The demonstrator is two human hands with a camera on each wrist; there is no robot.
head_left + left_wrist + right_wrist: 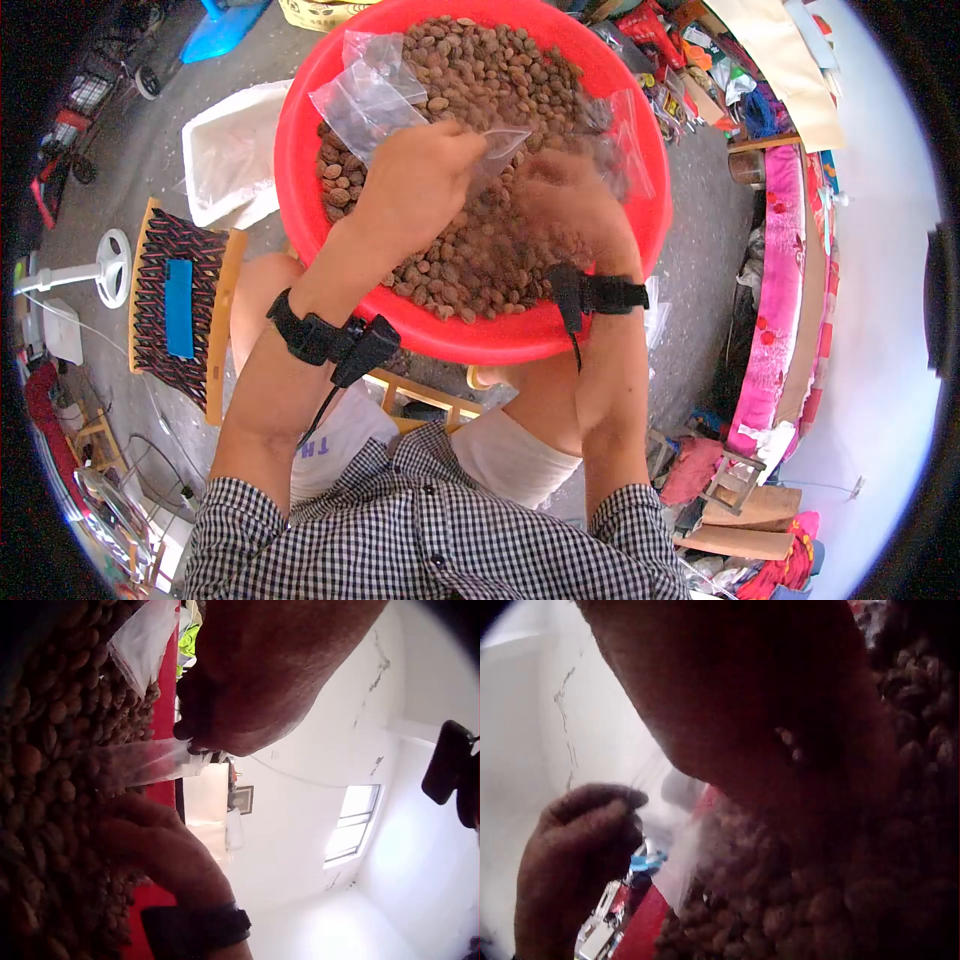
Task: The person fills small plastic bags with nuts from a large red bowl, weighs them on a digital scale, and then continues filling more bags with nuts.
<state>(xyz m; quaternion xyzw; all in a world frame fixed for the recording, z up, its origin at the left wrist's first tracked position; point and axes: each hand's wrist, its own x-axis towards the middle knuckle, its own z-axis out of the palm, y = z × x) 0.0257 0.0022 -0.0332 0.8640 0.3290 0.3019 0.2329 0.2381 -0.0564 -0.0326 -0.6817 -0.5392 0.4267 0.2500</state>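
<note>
Pinching a clear bag (505,140) by its mouth, your left hand (415,180) sits over the nuts (480,60) at the middle of the red basin (296,160) in the head view. Your right hand (570,205) is blurred just beside it. Left wrist view: your fingers nip the clear bag (142,761) edge. Right wrist view: your right hand (780,712) is on the nuts (817,900), and you can't tell its grip.

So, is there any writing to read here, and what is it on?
"TH": blue letters on the white cloth in the person's lap, rest hidden.
Packets beyond the red basin: print too blurred to read.
Plastic bag pinched by the left hand: no print seen.
</note>
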